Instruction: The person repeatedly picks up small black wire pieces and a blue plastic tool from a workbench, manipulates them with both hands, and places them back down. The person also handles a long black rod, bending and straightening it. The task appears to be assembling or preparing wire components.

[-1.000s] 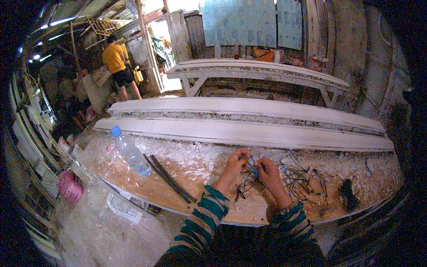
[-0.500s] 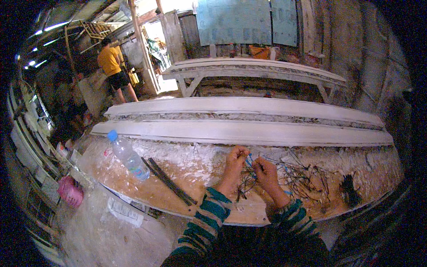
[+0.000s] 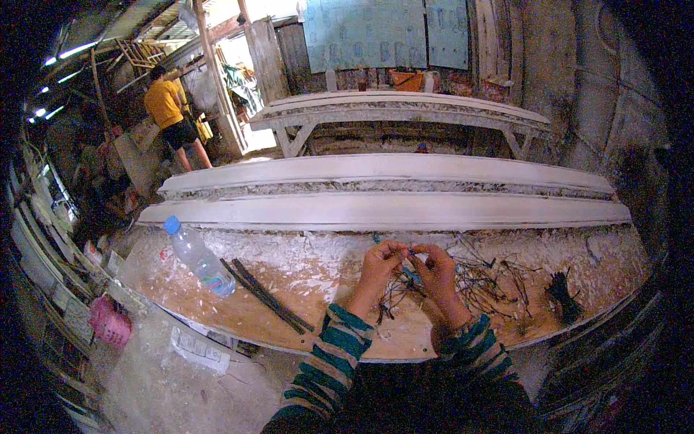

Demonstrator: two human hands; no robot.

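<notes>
My left hand (image 3: 379, 270) and my right hand (image 3: 438, 278) meet over the table, fingertips pinched close together. Between them runs a thin blue strand (image 3: 412, 274), like string or a plastic strip, gripped in both pinches; its exact kind is too small to make out. Beneath and to the right of my hands lies a loose tangle of thin dark strands (image 3: 495, 286), with a few blue bits among them. Farther right is a tighter bundle of black strands (image 3: 562, 298). Two long dark strips (image 3: 264, 295) lie side by side to the left of my hands.
A clear water bottle with a blue cap (image 3: 195, 254) lies at left on the worn wooden table (image 3: 340, 329). Two long white mouldings (image 3: 383, 210) run along its far side. Behind stands another white bench (image 3: 405, 108). A person in a yellow shirt (image 3: 165, 103) stands back left.
My right hand has risen and come against my left fingertips, closing the gap between them. The whole view has shifted a little, so the scene sits slightly farther left.
</notes>
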